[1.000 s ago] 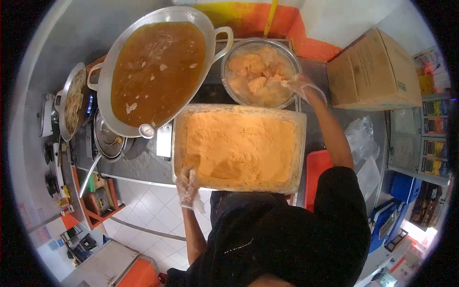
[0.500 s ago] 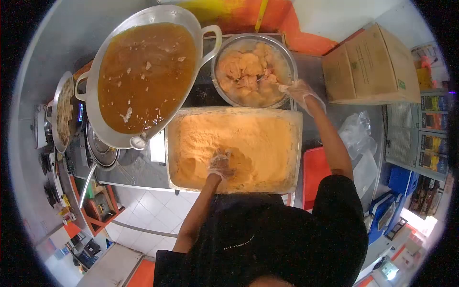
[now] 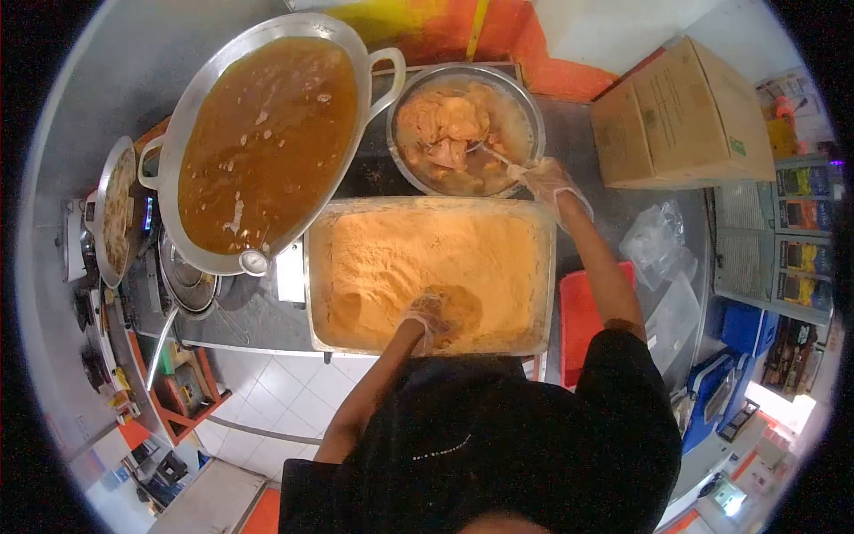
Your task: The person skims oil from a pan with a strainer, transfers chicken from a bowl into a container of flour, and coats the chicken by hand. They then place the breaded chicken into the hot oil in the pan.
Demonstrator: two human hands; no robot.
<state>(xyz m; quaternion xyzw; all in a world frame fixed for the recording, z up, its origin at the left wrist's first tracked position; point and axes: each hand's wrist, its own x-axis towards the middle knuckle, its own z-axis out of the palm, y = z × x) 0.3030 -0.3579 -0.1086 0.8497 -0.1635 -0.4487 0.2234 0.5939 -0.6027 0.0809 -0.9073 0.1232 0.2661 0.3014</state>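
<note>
A wide rectangular tray (image 3: 553, 267) holds a bed of orange-tinted flour (image 3: 427, 245). In a clear plastic glove, my left hand (image 3: 429, 313) lies on the flour near the tray's front edge, its fingers extended and partly dusted over. Behind the tray stands a round metal bowl (image 3: 539, 116) of raw, marinated chicken pieces (image 3: 452, 125) in cloudy liquid. My right hand (image 3: 550, 182), also gloved, is closed at the bowl's right rim around the handle of a thin metal utensil (image 3: 495, 154). The utensil's head is hidden among the chicken.
A big two-handled wok (image 3: 167, 200) of brown oil with floating bits stands at the left, a thermometer (image 3: 254, 262) at its rim. Beside it are a strainer (image 3: 191, 289) and another pan (image 3: 116, 214). Right lie a cardboard box (image 3: 680, 120), plastic bags (image 3: 656, 236) and a red board (image 3: 583, 320).
My left hand has shifted slightly right and down in the flour. My right hand has moved left over the bowl's rim, and the chicken pieces have shifted left, baring more liquid.
</note>
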